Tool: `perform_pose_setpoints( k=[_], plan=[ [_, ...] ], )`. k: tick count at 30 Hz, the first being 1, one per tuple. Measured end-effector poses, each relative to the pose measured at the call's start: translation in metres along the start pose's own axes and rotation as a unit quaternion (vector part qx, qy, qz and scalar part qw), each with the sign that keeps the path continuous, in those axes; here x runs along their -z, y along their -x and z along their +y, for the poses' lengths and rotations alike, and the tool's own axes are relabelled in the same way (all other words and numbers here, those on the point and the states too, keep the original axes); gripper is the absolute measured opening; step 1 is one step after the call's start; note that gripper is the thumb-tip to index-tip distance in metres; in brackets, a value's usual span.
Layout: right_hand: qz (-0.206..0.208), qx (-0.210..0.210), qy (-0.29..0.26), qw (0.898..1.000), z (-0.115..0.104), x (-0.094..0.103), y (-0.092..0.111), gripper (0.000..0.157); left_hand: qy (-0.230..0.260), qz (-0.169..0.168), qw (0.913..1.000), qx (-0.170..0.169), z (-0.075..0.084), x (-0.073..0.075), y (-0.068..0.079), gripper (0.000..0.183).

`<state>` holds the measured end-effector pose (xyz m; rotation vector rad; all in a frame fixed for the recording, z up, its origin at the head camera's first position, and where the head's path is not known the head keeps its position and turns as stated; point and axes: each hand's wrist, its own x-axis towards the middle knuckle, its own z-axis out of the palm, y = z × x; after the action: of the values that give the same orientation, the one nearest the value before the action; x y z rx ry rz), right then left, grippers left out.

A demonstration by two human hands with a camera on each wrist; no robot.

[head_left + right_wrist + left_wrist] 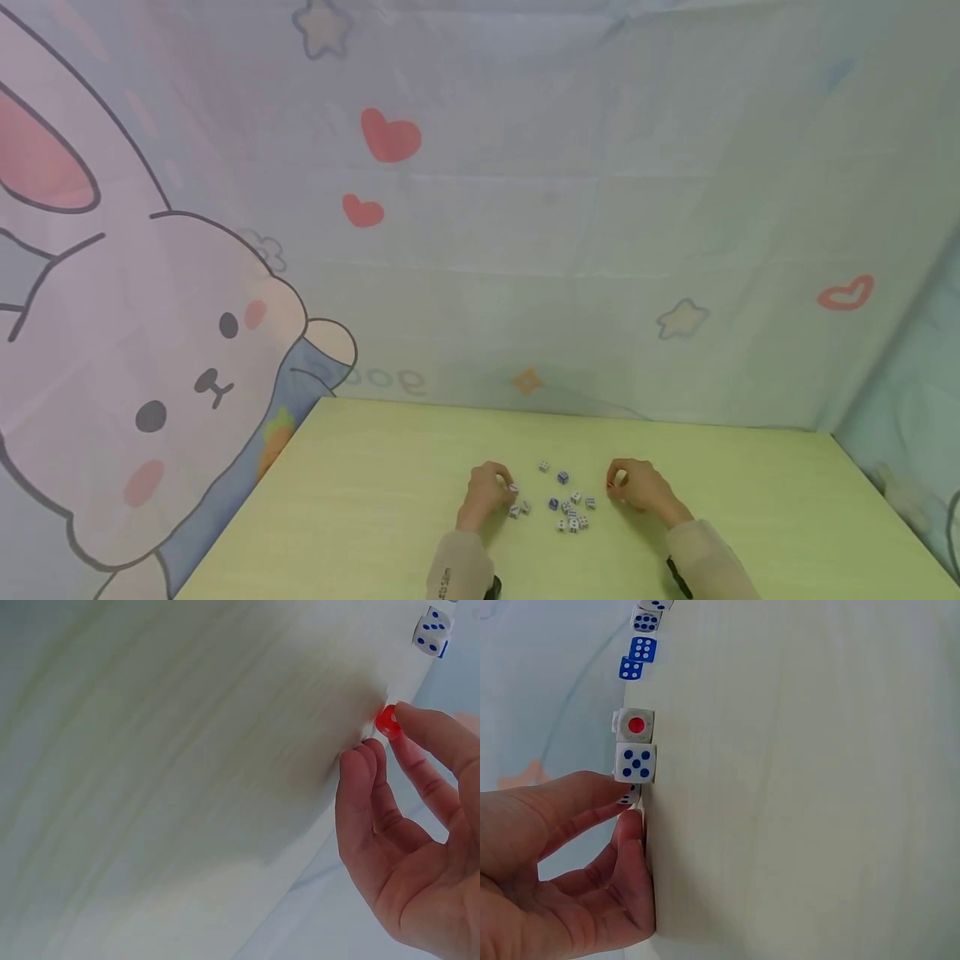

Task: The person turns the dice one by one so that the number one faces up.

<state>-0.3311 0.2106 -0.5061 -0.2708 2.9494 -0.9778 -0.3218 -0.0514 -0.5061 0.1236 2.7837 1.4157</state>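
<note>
My left hand pinches a white die with dark pips between thumb and fingertip, low at the tabletop; fingers partly cover it. Just beyond, in the left wrist view, stand a white die with five blue pips and one with a red pip. Over on the right side of the dice, my right hand holds a small, shiny red die between thumb and forefinger, its faces mostly hidden. Between the hands lies a loose cluster of white dice with two blue dice.
The light yellow-green tabletop ends at a back edge against a hanging cloth printed with hearts, stars and a rabbit. A lone white die lies farthest back among the dice. A dark cable hangs at the right border.
</note>
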Motion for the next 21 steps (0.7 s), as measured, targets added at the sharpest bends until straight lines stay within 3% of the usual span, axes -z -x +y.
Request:
perform_pose_setpoints(
  k=[10, 21],
  plan=[
    [-0.012, -0.01, 0.003, 1.0, 0.0001, 0.0065, 0.0024, 0.006, 0.005, -0.007, 1.0, 0.005, -0.0023, -0.0013, -0.0015, 0.011],
    [-0.011, 0.009, -0.001, 1.0, 0.0073, 0.0055, -0.0009, 0.005, 0.006, -0.006, 0.9999, 0.008, 0.0008, -0.0001, 0.002, 0.011]
  ],
)
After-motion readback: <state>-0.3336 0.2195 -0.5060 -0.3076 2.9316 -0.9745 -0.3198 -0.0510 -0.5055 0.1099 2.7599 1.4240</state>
